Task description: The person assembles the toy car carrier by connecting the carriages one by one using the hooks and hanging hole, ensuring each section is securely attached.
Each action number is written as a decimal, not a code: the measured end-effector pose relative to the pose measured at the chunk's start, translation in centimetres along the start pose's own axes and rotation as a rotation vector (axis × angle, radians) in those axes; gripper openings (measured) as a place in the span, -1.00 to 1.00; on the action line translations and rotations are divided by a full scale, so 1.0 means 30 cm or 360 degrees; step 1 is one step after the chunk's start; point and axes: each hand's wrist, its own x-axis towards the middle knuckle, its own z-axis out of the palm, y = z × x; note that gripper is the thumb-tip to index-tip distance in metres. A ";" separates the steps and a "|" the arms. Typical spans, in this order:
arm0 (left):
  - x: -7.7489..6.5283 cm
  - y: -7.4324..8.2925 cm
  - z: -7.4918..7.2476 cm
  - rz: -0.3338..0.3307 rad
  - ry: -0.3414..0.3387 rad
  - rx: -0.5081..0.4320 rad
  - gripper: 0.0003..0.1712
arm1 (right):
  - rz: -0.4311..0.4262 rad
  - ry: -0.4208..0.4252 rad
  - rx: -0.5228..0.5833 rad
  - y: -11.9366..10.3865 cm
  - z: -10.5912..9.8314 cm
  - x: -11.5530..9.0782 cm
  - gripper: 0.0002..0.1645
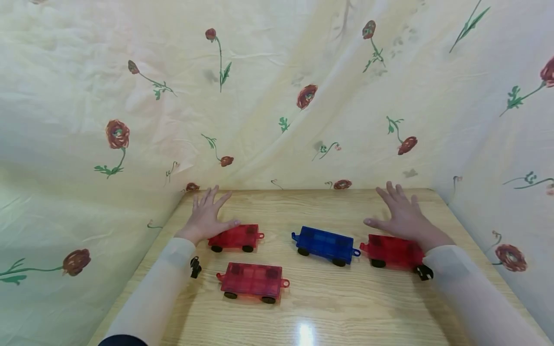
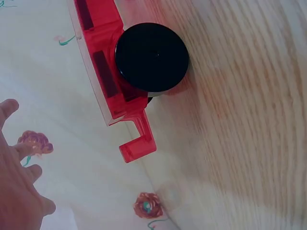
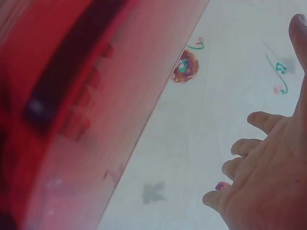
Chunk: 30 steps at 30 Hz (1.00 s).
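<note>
My left hand [image 1: 205,217] is spread above the back left of the table, its thumb by the far edge of a red toy wagon [image 1: 238,238]. In the left wrist view that wagon's black wheel [image 2: 152,57] and red hook [image 2: 139,147] show large. My right hand [image 1: 400,215] is spread beyond another red wagon [image 1: 391,251], partly hidden under the wrist. Between the hands stands a blue wagon [image 1: 326,244], turned slightly, its ring end close to the right red wagon's hook. A third red wagon [image 1: 253,280] stands nearer, at left. Neither hand holds anything.
The wagons stand on a light wood-grain table [image 1: 337,307]. A cream cloth with poppies [image 1: 268,105] hangs behind the table and along both sides. Black wrist camera pieces [image 1: 195,267] show beside both sleeves.
</note>
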 end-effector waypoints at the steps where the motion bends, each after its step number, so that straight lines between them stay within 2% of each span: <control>1: -0.003 -0.001 0.001 0.0002 -0.0001 -0.0005 0.15 | -0.0004 0.0003 0.0007 -0.006 0.003 0.001 0.39; 10: -0.024 -0.001 0.009 0.0032 -0.0004 -0.0095 0.17 | -0.0051 0.0003 0.0121 -0.061 0.017 0.000 0.37; 19: -0.050 0.000 0.017 0.0033 -0.0055 -0.0193 0.19 | -0.0079 -0.0008 0.0237 -0.112 0.051 0.010 0.38; 23: -0.063 0.007 0.019 0.0032 -0.0072 -0.0263 0.18 | -0.0080 -0.0039 0.0317 -0.151 0.061 0.010 0.35; 30: -0.073 0.016 0.027 0.0023 -0.0084 -0.0286 0.14 | -0.0143 -0.0052 0.0377 -0.218 0.100 0.017 0.32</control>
